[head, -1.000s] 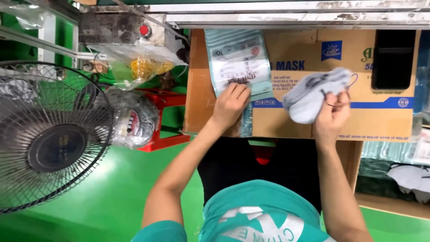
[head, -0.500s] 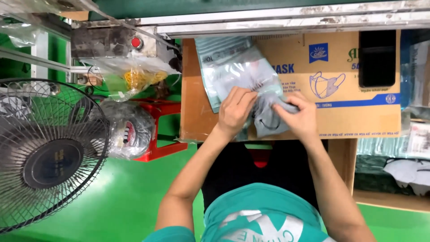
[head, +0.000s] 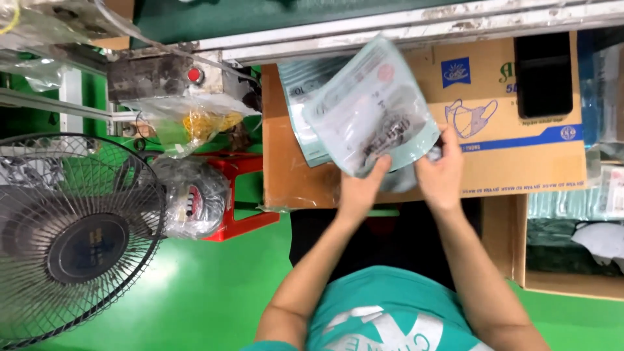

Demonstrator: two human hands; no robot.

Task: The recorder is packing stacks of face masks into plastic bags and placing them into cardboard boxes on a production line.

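My left hand [head: 361, 188] grips the lower edge of a pale green clear-fronted plastic pouch [head: 374, 107], tilted up over a flat cardboard box [head: 513, 149]. My right hand [head: 442, 172] holds the pouch's open lower right corner, fingers pushing grey face masks [head: 406, 177] inside. Grey masks show through the pouch's clear front. A second pouch of the same kind [head: 305, 110] lies flat on the box behind it.
A black phone [head: 543, 75] rests on the box's upper right. A round fan [head: 71, 237] stands at left, beside a red stool [head: 237, 188] with bagged items. More packets and a mask [head: 601, 237] lie at right. The floor is green.
My right hand brought the bundle of grey masks from the right over to the pouch. The pouch was lifted off the stack and now tilts upward with the masks going in.
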